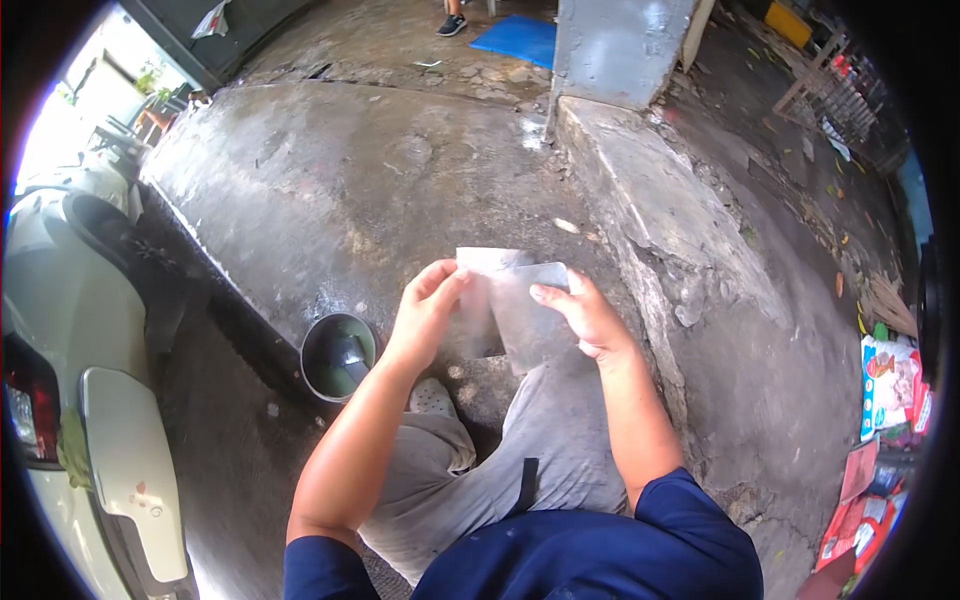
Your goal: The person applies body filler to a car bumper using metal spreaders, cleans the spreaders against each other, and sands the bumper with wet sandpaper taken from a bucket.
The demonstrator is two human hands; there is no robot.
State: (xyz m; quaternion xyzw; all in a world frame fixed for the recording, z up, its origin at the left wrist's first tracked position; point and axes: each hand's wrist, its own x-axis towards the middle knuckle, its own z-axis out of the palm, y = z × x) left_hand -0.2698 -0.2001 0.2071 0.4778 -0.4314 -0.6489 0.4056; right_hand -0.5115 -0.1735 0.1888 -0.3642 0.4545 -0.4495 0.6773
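My left hand (430, 305) pinches a thin, pale grey sheet (482, 325) between thumb and fingers, its top edge lighter. My right hand (588, 312) grips a second grey sheet (535, 320), thumb on the near face and fingers behind. The two sheets overlap above my knees, and blur hides whether they are paper or plastic. To the left of my left forearm, a dark bucket (305, 352) stands on the ground, with a dipper-like object (355, 368) inside it.
A pale car (60, 270) with an opened flap (125, 450) is close on the left. A broken concrete ledge (640, 210) runs along the right, below a grey pillar (612, 50). Colourful packets (888, 385) lie far right; a blue mat (518, 40) and another person's shoe (451, 25) are ahead.
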